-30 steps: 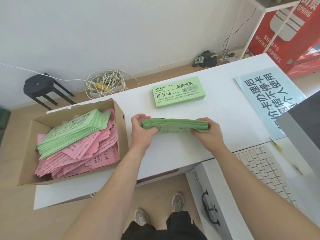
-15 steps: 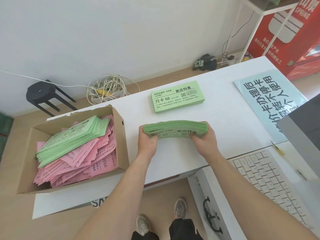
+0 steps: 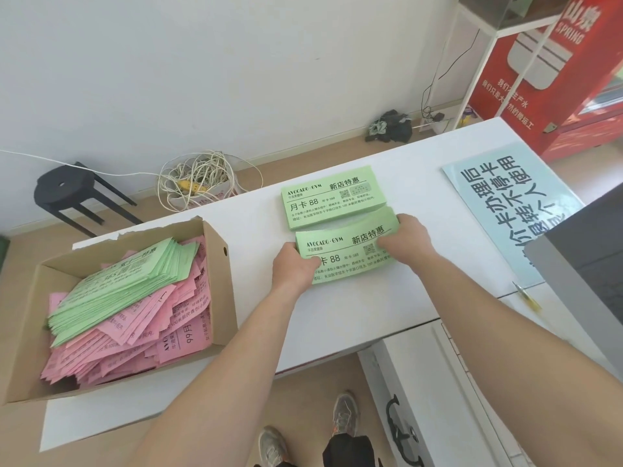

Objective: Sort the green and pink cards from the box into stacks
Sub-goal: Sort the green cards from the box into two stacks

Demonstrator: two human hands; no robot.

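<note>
A bundle of green cards [image 3: 344, 246] is face up just in front of a neat green stack [image 3: 332, 196] lying on the white table [image 3: 256, 210]; its far edge overlaps that stack. My left hand [image 3: 292, 268] grips the bundle's left end, thumb on top. My right hand [image 3: 403, 237] holds its right end. At the left, a cardboard box [image 3: 222, 281] holds loose green cards [image 3: 128, 281] on top of a heap of pink cards [image 3: 141, 338].
A pale blue printed sign [image 3: 505, 203] lies on the table at the right, beside a dark monitor edge [image 3: 590, 251]. A white drawer unit [image 3: 438, 382] stands below. On the floor behind are a black stool [image 3: 67, 187] and coiled cable [image 3: 199, 180].
The bundle was held on edge between both hands; it has been tipped flat, face up, and moved away from me toward the green stack.
</note>
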